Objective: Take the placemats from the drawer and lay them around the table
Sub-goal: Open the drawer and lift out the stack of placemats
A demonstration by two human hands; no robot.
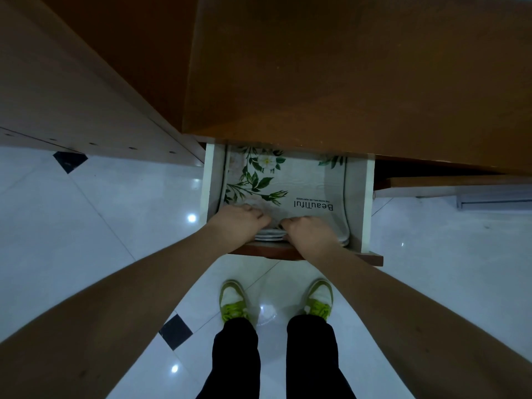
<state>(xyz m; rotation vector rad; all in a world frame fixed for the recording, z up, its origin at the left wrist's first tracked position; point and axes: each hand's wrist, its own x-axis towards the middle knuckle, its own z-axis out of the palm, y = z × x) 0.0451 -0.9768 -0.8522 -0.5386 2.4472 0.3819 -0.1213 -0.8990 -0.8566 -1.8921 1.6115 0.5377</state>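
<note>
An open drawer (368,197) with white sides and a brown front sticks out from under the brown table (345,67). Inside lies a stack of pale placemats (302,180) printed with green leaves, white flowers and the word "Beautiful". Both of my hands reach into the drawer at the stack's near edge. My left hand (239,223) has its fingers curled onto the near left part of the top mat. Beside it, my right hand (308,231) grips the near edge, fingers tucked into the layers. The mats' near edges are lifted slightly between my hands.
A lighter wooden panel (72,96) runs along the left. The floor (115,226) is glossy white tile with small black diamond insets. My feet in green and white sneakers (233,300) stand just before the drawer. A low wooden piece (446,182) lies under the table at the right.
</note>
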